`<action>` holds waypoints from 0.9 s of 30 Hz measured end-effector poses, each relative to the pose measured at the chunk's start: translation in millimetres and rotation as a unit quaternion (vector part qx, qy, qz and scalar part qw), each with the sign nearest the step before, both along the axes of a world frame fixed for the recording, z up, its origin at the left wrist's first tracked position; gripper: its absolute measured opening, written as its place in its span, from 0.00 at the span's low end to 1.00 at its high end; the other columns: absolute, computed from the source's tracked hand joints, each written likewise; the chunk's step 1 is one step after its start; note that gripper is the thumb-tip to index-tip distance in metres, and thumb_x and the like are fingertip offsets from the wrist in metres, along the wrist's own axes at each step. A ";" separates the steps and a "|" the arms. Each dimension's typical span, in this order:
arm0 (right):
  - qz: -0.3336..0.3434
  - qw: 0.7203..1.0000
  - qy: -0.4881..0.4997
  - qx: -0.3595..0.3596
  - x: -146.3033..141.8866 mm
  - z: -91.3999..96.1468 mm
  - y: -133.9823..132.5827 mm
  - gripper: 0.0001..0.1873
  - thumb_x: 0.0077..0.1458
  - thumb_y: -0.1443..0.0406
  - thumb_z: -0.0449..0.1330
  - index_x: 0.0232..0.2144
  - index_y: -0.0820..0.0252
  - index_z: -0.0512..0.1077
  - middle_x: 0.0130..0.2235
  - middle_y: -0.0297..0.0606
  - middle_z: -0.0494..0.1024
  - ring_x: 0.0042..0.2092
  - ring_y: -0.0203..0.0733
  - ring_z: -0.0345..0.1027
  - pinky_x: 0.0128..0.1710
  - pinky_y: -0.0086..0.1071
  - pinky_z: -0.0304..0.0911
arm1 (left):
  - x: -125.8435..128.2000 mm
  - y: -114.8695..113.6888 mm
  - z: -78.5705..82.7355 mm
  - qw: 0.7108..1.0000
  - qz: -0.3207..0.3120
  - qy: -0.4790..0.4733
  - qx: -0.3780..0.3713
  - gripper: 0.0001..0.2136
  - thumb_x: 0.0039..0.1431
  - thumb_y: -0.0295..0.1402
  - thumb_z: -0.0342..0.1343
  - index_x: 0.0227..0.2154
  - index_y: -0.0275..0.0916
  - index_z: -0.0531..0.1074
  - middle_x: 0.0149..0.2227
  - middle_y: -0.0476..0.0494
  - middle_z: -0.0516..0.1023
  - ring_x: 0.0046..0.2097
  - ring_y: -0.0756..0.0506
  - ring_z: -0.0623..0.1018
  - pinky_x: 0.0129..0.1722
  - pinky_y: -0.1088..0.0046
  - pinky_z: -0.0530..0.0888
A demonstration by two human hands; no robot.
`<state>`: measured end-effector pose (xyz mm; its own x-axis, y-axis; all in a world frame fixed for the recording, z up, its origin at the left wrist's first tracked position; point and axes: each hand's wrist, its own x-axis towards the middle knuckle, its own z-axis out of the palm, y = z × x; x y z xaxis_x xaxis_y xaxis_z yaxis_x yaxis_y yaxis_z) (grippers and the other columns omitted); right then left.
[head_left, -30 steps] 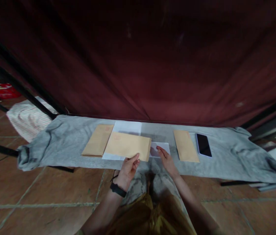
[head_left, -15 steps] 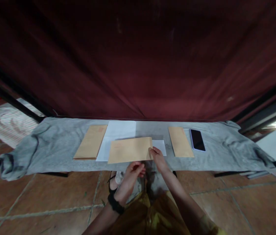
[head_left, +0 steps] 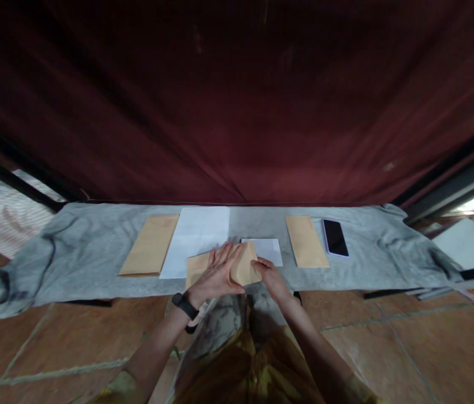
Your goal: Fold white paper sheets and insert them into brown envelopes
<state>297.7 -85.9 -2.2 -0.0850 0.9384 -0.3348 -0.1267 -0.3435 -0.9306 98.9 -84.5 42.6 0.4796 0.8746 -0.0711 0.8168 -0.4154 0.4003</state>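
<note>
A brown paper envelope [head_left: 245,266] is between my hands above the front edge of the cloth-covered bench. My left hand [head_left: 215,276], with a dark band at the wrist, lies across its middle. The fingers reach toward the far edge, the thumb is along the near edge, and the paper bends up beside them. My right hand [head_left: 268,274] pinches the envelope's right end. Just behind lies a small white paper [head_left: 268,249], partly covered. A larger white sheet [head_left: 201,233] lies to the left, its lower right corner hidden by the envelope and my left hand.
Another brown envelope or stack [head_left: 150,244] lies at the left of the grey cloth [head_left: 85,252]. To the right are a single brown envelope [head_left: 307,241] and a phone [head_left: 335,238]. A dark red curtain [head_left: 237,112] hangs behind, with dark metal bars at both sides.
My left hand has come up from below the envelope and spread across it. The envelope, flat before, now bends, and its right end has dropped slightly. My right hand keeps its pinch.
</note>
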 end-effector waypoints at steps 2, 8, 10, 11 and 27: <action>-0.002 1.000 -0.014 -0.002 2.7 -2.2 0.9 0.18 0.46 0.49 0.64 0.33 0.55 0.77 0.33 0.38 0.82 0.37 0.46 0.74 0.39 0.37 0.68 | -0.7 3.1 -1.2 1.000 -0.014 0.011 -0.012 0.61 0.42 0.52 0.69 0.72 0.47 0.33 0.73 0.31 0.43 0.73 0.32 0.43 0.68 0.42 0.41; 0.006 0.999 -0.030 -0.011 10.2 -6.8 4.6 0.17 0.48 0.51 0.61 0.31 0.57 0.77 0.32 0.38 0.81 0.36 0.46 0.74 0.35 0.34 0.67 | 2.9 6.0 2.8 0.999 -0.030 0.013 -0.008 0.62 0.41 0.52 0.69 0.72 0.46 0.34 0.71 0.31 0.50 0.73 0.33 0.48 0.69 0.44 0.41; 0.012 0.999 -0.008 -0.031 12.1 -8.3 4.7 0.16 0.49 0.52 0.60 0.31 0.57 0.77 0.32 0.38 0.82 0.34 0.46 0.74 0.31 0.34 0.67 | 3.2 7.3 2.4 0.999 -0.032 0.004 -0.006 0.62 0.40 0.53 0.69 0.72 0.46 0.35 0.71 0.32 0.51 0.72 0.32 0.48 0.69 0.44 0.40; 0.019 0.999 0.007 -0.041 13.0 -9.1 4.8 0.15 0.49 0.53 0.59 0.31 0.57 0.77 0.32 0.39 0.82 0.34 0.47 0.75 0.30 0.34 0.67 | 3.1 8.0 1.9 0.999 -0.032 -0.002 -0.006 0.62 0.40 0.53 0.69 0.72 0.46 0.35 0.71 0.32 0.51 0.72 0.32 0.48 0.69 0.43 0.40; 0.107 0.993 0.038 -0.035 25.9 -4.4 15.1 0.19 0.45 0.50 0.67 0.36 0.56 0.78 0.33 0.38 0.83 0.33 0.44 0.75 0.31 0.32 0.67 | 2.0 16.4 7.2 0.996 -0.086 -0.027 0.020 0.60 0.42 0.51 0.69 0.72 0.48 0.37 0.72 0.34 0.49 0.72 0.32 0.49 0.69 0.45 0.44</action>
